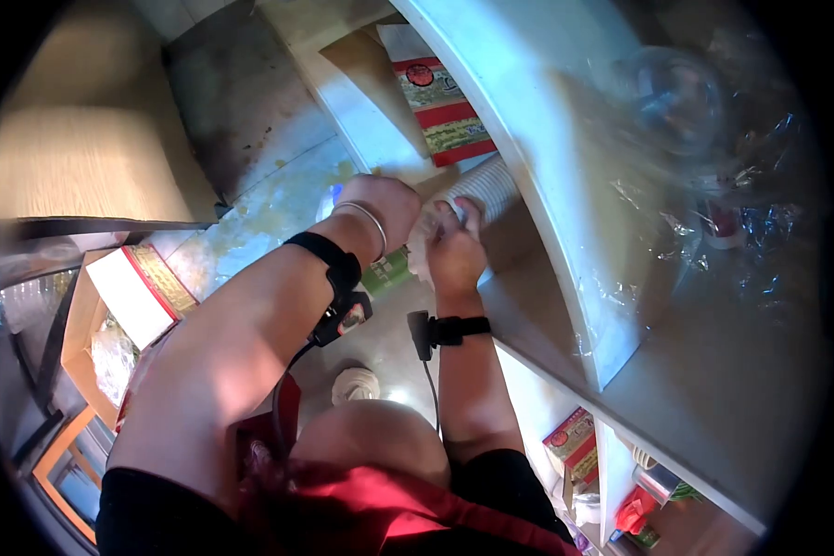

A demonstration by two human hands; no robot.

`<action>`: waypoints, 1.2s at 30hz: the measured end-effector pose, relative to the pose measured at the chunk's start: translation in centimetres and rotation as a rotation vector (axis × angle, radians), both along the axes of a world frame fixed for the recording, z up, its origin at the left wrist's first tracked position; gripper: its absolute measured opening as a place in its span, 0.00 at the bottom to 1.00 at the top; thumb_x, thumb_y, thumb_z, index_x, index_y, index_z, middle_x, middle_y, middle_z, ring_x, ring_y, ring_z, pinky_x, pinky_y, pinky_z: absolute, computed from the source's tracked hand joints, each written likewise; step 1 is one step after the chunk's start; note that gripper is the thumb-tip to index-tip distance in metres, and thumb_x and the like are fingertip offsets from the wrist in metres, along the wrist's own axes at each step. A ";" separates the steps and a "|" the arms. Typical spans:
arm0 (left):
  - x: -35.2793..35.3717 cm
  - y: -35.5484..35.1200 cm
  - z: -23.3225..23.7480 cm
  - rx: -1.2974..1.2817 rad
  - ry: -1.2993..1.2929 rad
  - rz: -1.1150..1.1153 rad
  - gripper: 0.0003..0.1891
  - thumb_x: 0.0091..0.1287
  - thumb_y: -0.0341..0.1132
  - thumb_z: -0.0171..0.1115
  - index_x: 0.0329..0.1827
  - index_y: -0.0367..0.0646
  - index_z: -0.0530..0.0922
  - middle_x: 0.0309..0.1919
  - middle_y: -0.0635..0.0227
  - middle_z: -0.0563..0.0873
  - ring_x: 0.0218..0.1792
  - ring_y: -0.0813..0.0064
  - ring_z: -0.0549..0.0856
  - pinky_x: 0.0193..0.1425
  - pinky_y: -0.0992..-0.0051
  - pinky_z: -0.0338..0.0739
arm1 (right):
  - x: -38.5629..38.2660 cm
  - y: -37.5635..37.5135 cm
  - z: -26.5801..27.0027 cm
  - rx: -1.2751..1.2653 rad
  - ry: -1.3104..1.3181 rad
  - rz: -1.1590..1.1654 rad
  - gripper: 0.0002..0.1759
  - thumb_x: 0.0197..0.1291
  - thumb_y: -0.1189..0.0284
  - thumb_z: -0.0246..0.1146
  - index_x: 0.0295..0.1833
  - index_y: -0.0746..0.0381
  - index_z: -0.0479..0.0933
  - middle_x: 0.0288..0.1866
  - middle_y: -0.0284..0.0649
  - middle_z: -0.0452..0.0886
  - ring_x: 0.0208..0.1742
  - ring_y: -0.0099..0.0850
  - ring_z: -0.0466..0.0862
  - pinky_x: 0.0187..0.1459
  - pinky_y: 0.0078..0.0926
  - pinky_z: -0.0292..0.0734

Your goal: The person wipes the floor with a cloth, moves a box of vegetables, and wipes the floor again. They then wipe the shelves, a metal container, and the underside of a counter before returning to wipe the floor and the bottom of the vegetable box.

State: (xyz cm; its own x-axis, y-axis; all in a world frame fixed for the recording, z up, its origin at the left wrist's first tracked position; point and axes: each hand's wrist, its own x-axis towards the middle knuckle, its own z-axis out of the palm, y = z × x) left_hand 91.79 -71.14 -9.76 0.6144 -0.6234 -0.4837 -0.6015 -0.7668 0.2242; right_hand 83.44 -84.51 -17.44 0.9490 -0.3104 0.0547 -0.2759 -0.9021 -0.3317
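A long ribbed stack of white cups or bowls lies on the shelf, its near end wrapped in crinkled clear plastic. My right hand is closed round that near end, with finger and thumb tips showing on the stack. Beside it, my left hand is curled into a fist near the plastic wrap; its fingertips are hidden, so what it grips cannot be made out. Below both hands a green printed surface is partly covered. A bluish-white item shows just past the left fist.
A curved white panel edge runs close on the right. A red and gold printed carton stands behind the stack. Clear plastic-wrapped goods lie at upper right. An open cardboard box stands at left, below a wooden surface.
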 end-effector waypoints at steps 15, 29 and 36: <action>0.2 3.2 -3.5 -0.286 0.052 0.385 0.12 0.55 0.38 0.55 0.40 0.51 0.83 0.36 0.59 0.84 0.40 0.55 0.82 0.45 0.64 0.77 | -1.8 -0.6 -2.8 -0.069 -0.162 -0.041 0.13 0.59 0.68 0.58 0.49 0.43 0.78 0.58 0.29 0.73 0.52 0.32 0.78 0.44 0.41 0.73; 0.4 7.4 -7.3 -0.636 0.161 0.899 0.09 0.56 0.35 0.61 0.36 0.42 0.82 0.24 0.55 0.84 0.30 0.58 0.84 0.39 0.67 0.76 | -3.1 -2.1 -3.2 0.166 -0.405 -0.092 0.11 0.57 0.77 0.53 0.40 0.57 0.80 0.44 0.40 0.81 0.45 0.39 0.81 0.46 0.34 0.73; 0.9 10.2 -12.7 -0.759 0.236 0.965 0.12 0.54 0.35 0.67 0.38 0.38 0.81 0.26 0.58 0.83 0.30 0.65 0.82 0.38 0.71 0.74 | -3.6 -3.9 -5.8 0.846 -0.578 -0.730 0.04 0.56 0.76 0.59 0.36 0.62 0.78 0.33 0.37 0.79 0.37 0.29 0.78 0.42 0.30 0.74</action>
